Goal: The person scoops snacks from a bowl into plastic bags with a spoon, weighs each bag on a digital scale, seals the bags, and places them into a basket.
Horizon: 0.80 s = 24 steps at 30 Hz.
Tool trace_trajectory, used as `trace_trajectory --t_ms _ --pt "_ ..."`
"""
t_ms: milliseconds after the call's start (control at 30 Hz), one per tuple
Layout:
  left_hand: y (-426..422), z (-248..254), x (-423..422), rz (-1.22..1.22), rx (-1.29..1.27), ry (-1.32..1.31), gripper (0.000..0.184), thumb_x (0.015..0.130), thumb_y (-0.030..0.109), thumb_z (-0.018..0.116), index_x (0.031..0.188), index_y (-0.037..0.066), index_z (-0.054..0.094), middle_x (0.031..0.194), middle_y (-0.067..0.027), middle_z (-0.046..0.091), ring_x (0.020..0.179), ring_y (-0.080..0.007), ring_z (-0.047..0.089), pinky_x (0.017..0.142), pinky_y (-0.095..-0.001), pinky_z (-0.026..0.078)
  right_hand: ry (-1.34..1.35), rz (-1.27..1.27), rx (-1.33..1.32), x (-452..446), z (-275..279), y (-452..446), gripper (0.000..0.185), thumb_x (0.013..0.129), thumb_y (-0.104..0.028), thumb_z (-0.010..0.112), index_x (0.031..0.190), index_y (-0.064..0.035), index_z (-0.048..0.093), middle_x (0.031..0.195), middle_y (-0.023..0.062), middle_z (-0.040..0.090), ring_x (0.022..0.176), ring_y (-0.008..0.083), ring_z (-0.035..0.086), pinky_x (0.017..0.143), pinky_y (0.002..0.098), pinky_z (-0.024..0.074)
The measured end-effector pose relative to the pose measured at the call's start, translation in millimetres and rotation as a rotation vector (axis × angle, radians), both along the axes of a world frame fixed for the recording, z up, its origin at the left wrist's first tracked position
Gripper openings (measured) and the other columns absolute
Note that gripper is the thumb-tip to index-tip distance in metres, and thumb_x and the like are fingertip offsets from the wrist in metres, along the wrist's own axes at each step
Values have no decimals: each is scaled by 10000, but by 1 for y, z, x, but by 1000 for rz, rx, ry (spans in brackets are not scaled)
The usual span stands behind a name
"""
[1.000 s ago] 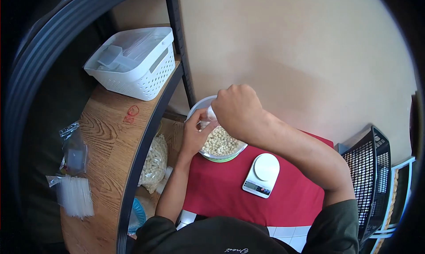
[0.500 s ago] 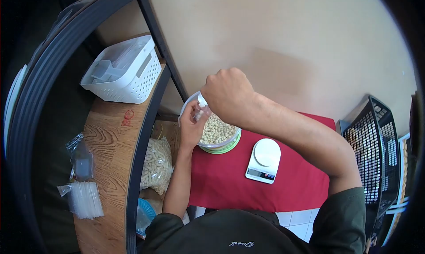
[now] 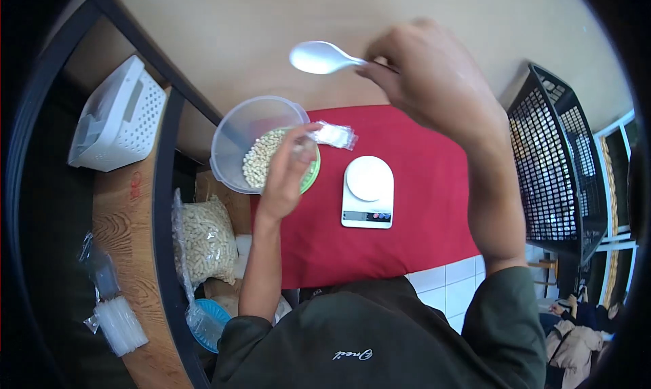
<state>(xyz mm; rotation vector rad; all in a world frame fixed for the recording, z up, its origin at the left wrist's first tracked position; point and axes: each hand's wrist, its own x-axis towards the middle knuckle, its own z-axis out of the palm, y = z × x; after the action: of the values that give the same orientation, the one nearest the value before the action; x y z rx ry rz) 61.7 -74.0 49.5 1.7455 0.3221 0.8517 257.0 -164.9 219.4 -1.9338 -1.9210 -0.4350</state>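
Observation:
My right hand [image 3: 434, 70], blurred by motion, is closed round the handle of a white spoon [image 3: 320, 57] and raised high over the far edge of the red-covered table. The spoon's bowl points left and looks bare. My left hand [image 3: 288, 168] pinches the edge of a small clear plastic bag [image 3: 333, 135] that shows something whitish; its contents are hard to make out. Behind that hand stands a clear round tub [image 3: 227, 151] holding pale, nut-like pieces [image 3: 258, 162]. A white kitchen scale [image 3: 368, 192] sits to the right with nothing on its round plate.
On the left, a wooden shelf [image 3: 125, 229] bears a white basket [image 3: 125, 128] and a stack of clear plastic sleeves [image 3: 121, 326]. Below it are a large bag of pale snacks [image 3: 207, 240] and a blue basket [image 3: 211, 321]. A black crate [image 3: 559, 165] stands at right.
My right hand has moved up and right, away from the tub, bringing the spoon into full view. My left hand has shifted to the tub's right side with the small bag. The camera view has also shifted.

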Motion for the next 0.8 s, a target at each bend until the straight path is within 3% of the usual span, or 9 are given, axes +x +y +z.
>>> trace_trajectory --t_ms 33,100,133,200,367,433,533,700,800 --pt "-15 -1 11 -21 -63 74 406 995 318 488 1270 24 535 897 -19 489 784 -76 448 724 -219 386 132 -80 -79 11 -10 -14 192 837 -154 685 881 28 727 718 198 661 632 312 661 622 382 512" --pt "-27 -37 38 -32 165 107 317 988 217 524 1230 16 560 954 -60 571 846 -154 526 770 -304 435 258 -135 -99 35 -45 -42 187 837 -150 696 894 24 733 699 195 660 582 292 637 594 375 492" --pt "-36 -53 50 -52 210 132 315 985 218 529 1219 10 566 982 -106 596 900 -231 546 815 -363 436 354 -192 -152 41 -61 -55 180 829 -156 696 871 15 735 664 205 636 580 323 628 593 401 489" --pt "-45 -80 72 -88 334 311 331 979 237 537 1229 21 570 1023 -120 589 973 -268 518 884 -395 400 510 -290 -241 49 -98 -85 178 829 -164 696 858 6 740 619 208 610 568 346 618 588 421 482" --pt "-65 -138 104 -6 541 460 375 974 288 549 1246 32 576 1102 -115 558 1068 -273 461 942 -430 336 685 -447 -336 56 -168 -150 185 842 -162 705 890 13 741 591 188 602 522 278 610 564 393 470" --pt "-66 -143 110 24 573 558 434 956 326 580 1272 29 566 1138 -119 525 1106 -280 428 947 -449 321 797 -583 -458 54 -176 -166 194 843 -160 714 909 20 742 572 170 597 482 209 566 529 372 444" --pt "-66 -148 112 48 598 572 473 929 350 620 1279 37 565 1169 -128 502 1117 -285 414 947 -462 317 847 -586 -382 56 -195 -185 193 845 -160 717 910 19 747 552 154 584 462 173 517 501 351 412" --pt "-63 -140 98 22 506 570 709 796 439 756 1351 72 510 1261 -146 472 1229 -310 372 1008 -491 295 892 -618 -386 59 -201 -196 193 848 -162 718 907 19 750 544 127 583 468 146 509 488 339 396" --pt "-56 -132 80 66 458 578 683 805 447 747 1327 65 528 1249 -143 476 1216 -307 386 995 -495 313 924 -627 -374 61 -205 -201 197 850 -162 718 905 25 749 542 108 578 477 126 504 483 329 392"
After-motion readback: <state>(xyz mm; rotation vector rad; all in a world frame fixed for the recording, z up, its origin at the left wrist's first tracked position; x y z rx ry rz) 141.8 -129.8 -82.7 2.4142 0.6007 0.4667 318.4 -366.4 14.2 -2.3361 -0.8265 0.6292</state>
